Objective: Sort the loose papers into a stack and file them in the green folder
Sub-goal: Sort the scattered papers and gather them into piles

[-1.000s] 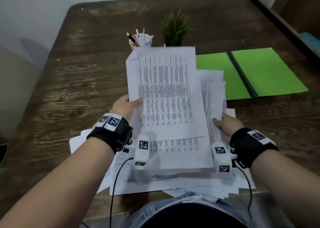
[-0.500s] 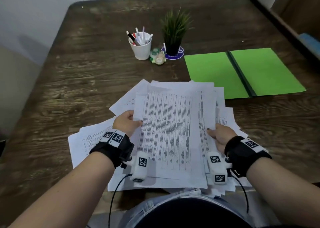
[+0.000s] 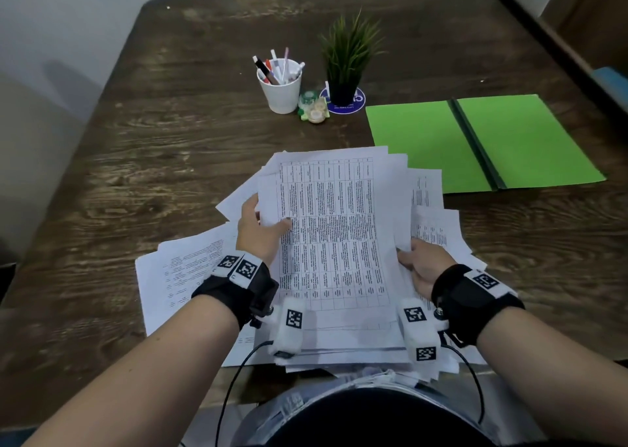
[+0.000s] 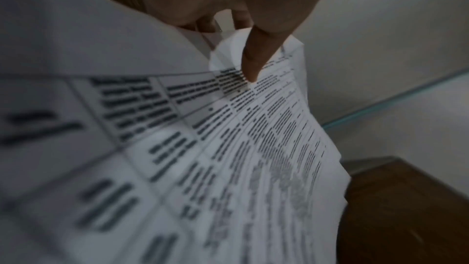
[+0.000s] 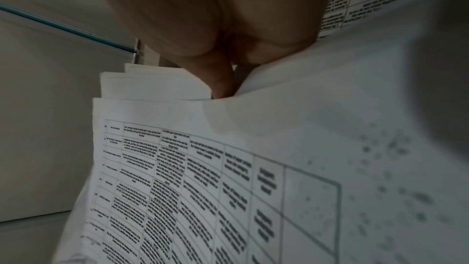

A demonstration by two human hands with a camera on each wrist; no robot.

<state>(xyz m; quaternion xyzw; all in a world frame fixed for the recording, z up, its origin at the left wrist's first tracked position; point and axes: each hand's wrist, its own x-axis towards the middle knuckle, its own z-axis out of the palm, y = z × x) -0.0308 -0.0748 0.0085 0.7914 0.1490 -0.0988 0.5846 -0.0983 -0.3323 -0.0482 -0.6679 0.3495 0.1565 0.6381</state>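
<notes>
A stack of printed sheets point(image 3: 334, 242) with tables lies near the table's front edge, held between both hands. My left hand point(image 3: 263, 229) grips its left edge, thumb on top of the print point(image 4: 250, 61), fingers underneath. My right hand point(image 3: 419, 266) holds the right edge, its fingers tucked between sheets point(image 5: 220, 81). More loose papers point(image 3: 183, 276) fan out underneath, to the left and right. The green folder point(image 3: 482, 140) lies spread flat at the right, a dark spine down its middle, apart from both hands.
A white cup of pens point(image 3: 280, 86), a small potted plant point(image 3: 346, 62) on a blue coaster and a tape dispenser point(image 3: 314, 108) stand beyond the papers. The dark wooden table point(image 3: 153, 134) runs bare to the left. A wall lies behind.
The stack stood raised on end a second ago; both hands have lowered it flat onto the loose papers, and the cup and plant show again behind it.
</notes>
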